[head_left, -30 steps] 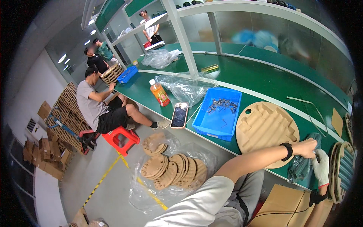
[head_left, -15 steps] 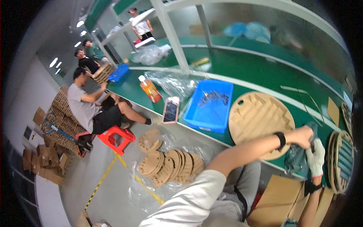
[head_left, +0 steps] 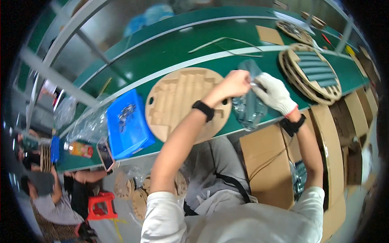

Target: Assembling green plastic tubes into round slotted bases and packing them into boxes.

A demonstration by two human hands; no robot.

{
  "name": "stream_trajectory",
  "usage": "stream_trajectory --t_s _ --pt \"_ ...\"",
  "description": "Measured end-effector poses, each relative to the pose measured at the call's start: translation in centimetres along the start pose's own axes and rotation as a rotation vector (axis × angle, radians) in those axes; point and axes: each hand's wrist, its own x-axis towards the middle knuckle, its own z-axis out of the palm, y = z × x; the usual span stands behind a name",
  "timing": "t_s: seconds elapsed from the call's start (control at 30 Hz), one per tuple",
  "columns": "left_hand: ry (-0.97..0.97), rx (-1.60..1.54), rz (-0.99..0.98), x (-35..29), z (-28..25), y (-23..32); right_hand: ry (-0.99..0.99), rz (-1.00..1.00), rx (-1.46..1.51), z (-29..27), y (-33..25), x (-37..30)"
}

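My bare left hand (head_left: pixel 238 83) is closed on the upper part of a clear plastic bag (head_left: pixel 252 110) with grey-green pieces in it. My right hand (head_left: pixel 276 94), in a white knitted glove, grips the same bag from the other side, its fingers partly hidden. The bag hangs over the green bench near its front edge. Under my left forearm lies a round tan board (head_left: pixel 172 89) with stepped grooves and small oval holes. Beyond my right hand, several similar round boards (head_left: pixel 298 77) are stacked, the top one carrying grey-green bars.
Left of the board stand a blue bin (head_left: pixel 139 139) with small metal parts, a phone (head_left: pixel 106 154) and an orange drink bottle (head_left: pixel 79 149). Below the bench are open cardboard boxes (head_left: pixel 265 166), a red stool (head_left: pixel 101 205) and bagged round boards (head_left: pixel 139 198). A co-worker (head_left: pixel 52 202) sits at far left.
The view has swung to the right, so the bench, bag and stacked boards lie nearer the middle. Both my hands stay on the bag.
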Motion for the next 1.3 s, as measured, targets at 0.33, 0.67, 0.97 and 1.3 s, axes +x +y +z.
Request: stream_trajectory --t_s 0.33,0.67,0.97,1.3 --pt "-0.061 -0.141 -0.080 -0.3 -0.3 -0.4 0.118 0.279 0.242 -0.1 -0.4 -1.3" --pt "-0.037 -0.231 -0.101 -0.2 -0.1 -2.0 0.143 0.405 0.532 0.3 -1.7 -1.6" --pt "0.037 -0.255 0.002 -1.0 0.0 -0.4 0.073 0.725 1.341 0.2 0.1 -0.2" --pt "-0.046 -0.843 -0.282 -0.1 -0.6 -1.9 0.281 0.551 1.095 -1.0 -1.5 3.3"
